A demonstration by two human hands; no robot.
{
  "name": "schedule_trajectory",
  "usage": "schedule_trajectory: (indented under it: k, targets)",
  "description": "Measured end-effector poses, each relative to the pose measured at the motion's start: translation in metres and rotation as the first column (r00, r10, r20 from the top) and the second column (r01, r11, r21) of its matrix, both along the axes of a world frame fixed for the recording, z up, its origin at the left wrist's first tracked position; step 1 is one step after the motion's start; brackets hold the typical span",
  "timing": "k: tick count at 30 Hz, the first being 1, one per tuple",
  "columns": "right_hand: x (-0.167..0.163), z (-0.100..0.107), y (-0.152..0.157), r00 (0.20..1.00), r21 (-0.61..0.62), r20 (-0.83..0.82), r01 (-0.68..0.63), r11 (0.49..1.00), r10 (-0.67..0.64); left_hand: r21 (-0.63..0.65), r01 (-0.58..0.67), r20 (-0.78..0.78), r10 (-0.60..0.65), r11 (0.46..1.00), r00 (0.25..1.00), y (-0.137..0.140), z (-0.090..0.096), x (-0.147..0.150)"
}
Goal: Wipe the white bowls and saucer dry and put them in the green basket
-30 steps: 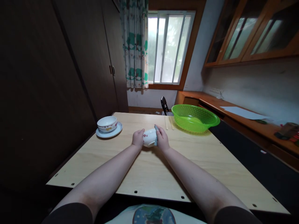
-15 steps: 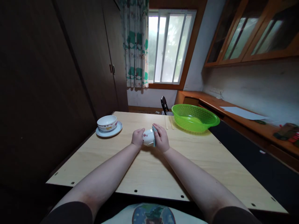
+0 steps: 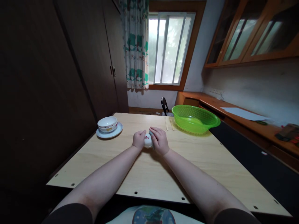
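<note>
Over the middle of the table (image 3: 98, 168), a small white cup (image 3: 148, 142) with red marks lies on its side between my two hands. My left hand (image 3: 139, 139) grips its left end, thumb on top. Against the right end, my right hand (image 3: 160, 140) presses a blue-green cloth (image 3: 150, 133), its fingers curled over it. Most of the cloth and both ends of the cup are hidden by my fingers.
At left, stacked white bowls (image 3: 107, 122) stand on a plate (image 3: 109, 135). A green plastic basin (image 3: 196, 124) sits at the back right, with pale chopsticks (image 3: 172, 123) beside it. A dark wardrobe (image 3: 77, 62) borders the table's left side. Behind stands a black chair (image 3: 164, 104).
My right hand has slid slightly left and farther over the cup with the cloth, covering more of it. My left hand keeps its grip. The bowls, chopsticks and basin stay put.
</note>
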State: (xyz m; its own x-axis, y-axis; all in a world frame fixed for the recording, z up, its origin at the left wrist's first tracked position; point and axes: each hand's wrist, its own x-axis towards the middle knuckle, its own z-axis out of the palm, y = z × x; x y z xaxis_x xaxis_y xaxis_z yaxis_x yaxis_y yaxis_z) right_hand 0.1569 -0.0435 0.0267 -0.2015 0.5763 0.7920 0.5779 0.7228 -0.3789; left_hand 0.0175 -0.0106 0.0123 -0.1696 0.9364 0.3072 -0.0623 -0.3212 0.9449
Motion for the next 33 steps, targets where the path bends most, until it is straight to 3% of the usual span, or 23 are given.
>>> schedule_trajectory:
  k: [6, 10, 13, 17, 20, 23, 28, 33]
  targets:
    - [0.001, -0.002, 0.009, 0.981, -0.057, -0.191, -0.031, 0.998, 0.019, -0.014, 0.037, 0.126, -0.035, 0.999, 0.991, 0.000, 0.004, 0.000]
    - [0.002, -0.011, 0.022, 0.896, -0.155, -0.443, -0.101, 0.983, 0.022, -0.041, 0.051, 0.239, -0.040, 0.998, 0.970, 0.000, 0.003, 0.002]
    - [0.001, -0.016, 0.027, 0.836, -0.218, -0.549, -0.157, 0.963, 0.012, -0.053, 0.047, 0.223, -0.034, 0.998, 0.974, -0.001, 0.004, 0.002]
    - [-0.001, -0.013, 0.020, 0.866, -0.180, -0.500, -0.117, 0.977, 0.012, -0.040, 0.004, 0.122, 0.001, 0.999, 0.993, -0.001, 0.004, 0.000]
    - [0.000, -0.006, 0.009, 0.958, -0.086, -0.286, -0.061, 0.994, 0.034, -0.010, -0.008, 0.047, 0.008, 1.000, 0.999, -0.001, 0.003, 0.000]
    - [0.001, -0.001, 0.003, 0.987, -0.046, -0.153, -0.046, 0.998, 0.038, -0.002, 0.005, 0.025, -0.005, 1.000, 1.000, -0.001, 0.003, 0.001]
    - [0.003, -0.004, 0.011, 0.959, -0.067, -0.280, -0.064, 0.996, 0.043, 0.011, 0.026, 0.096, -0.027, 1.000, 0.995, -0.001, 0.002, 0.002]
    - [0.003, -0.010, 0.021, 0.868, -0.184, -0.492, -0.172, 0.968, 0.061, 0.019, 0.045, 0.213, -0.048, 0.999, 0.976, -0.001, 0.001, 0.001]
